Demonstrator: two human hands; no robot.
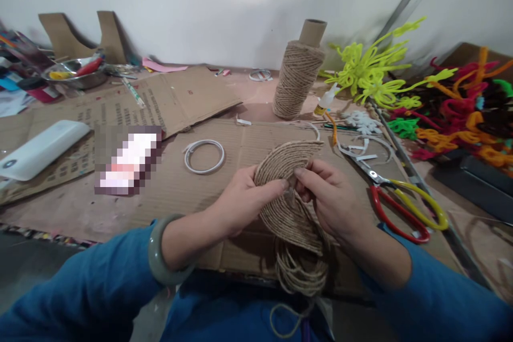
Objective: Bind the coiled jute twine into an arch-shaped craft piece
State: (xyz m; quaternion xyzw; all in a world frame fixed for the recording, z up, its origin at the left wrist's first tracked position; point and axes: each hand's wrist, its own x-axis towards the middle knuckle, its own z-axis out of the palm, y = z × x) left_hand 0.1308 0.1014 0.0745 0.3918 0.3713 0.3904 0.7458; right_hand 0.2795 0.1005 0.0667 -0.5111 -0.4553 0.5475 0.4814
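A half-round piece of coiled jute twine (286, 222) is held up over the cardboard, its rows lying side by side in arcs. My left hand (250, 197) grips its left side, thumb pressed on the front near the middle. Opposite it, my right hand (326, 192) pinches at the piece's inner middle with thumb and fingers closed; its fingertips partly hide what lies between them. Below the piece hangs a loose bundle of twine loops (300, 272), with a strand trailing toward my lap.
A big twine spool (298, 75) stands behind, beside a small glue bottle (326, 99). Red-and-yellow scissors (401, 200) lie to the right, near bright pipe-cleaner flowers (368, 72). Leftward are a white wire coil (204, 157), a blurred-out phone (130, 163) and a white oblong device (44, 148).
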